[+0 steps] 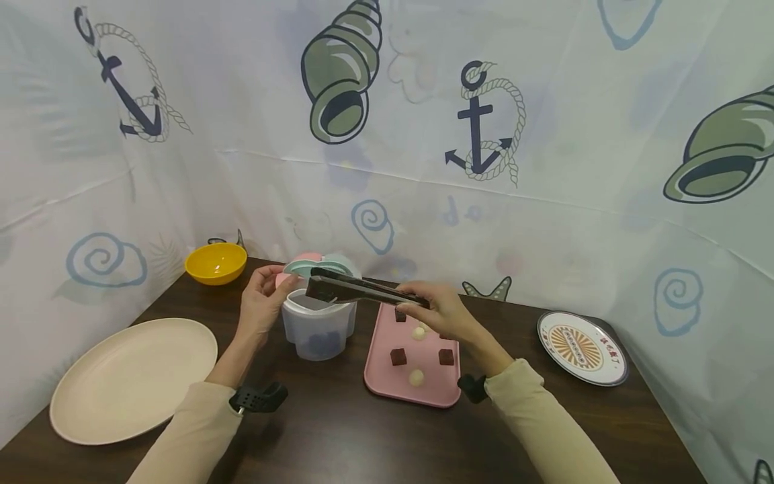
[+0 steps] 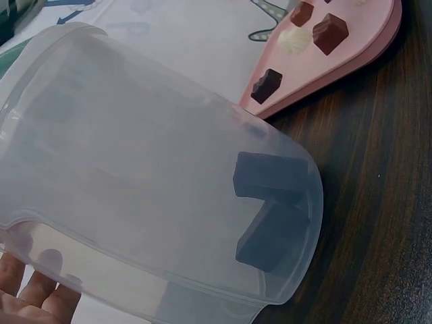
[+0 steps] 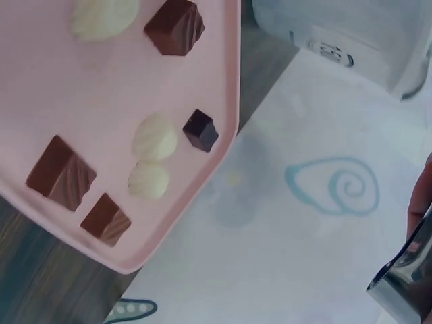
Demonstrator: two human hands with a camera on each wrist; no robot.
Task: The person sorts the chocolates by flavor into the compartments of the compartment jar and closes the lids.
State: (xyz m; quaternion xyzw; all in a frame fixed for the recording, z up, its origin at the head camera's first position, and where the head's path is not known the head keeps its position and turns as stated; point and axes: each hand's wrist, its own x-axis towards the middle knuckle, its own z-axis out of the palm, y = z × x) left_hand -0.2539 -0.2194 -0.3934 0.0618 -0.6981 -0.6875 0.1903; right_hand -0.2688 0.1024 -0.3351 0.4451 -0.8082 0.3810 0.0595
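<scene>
A translucent plastic container (image 1: 316,339) stands on the dark table, with raised pink and teal lid flaps (image 1: 308,267) at its top. Two dark chocolate blocks (image 2: 273,233) lie at its bottom, seen through the wall in the left wrist view. My left hand (image 1: 260,299) holds the container at its upper left edge, by a pink flap. In my right hand (image 1: 438,306) are metal tongs (image 1: 369,290), their tips over the container's opening. A pink tray (image 1: 383,380) to its right carries several brown chocolates (image 3: 174,28) and cream-coloured pieces (image 3: 154,137).
A yellow bowl (image 1: 216,263) sits at the back left, above a large cream oval plate (image 1: 136,376). On the right lies a round patterned plate (image 1: 582,348). A printed curtain (image 1: 423,222) hangs along the table's back and sides.
</scene>
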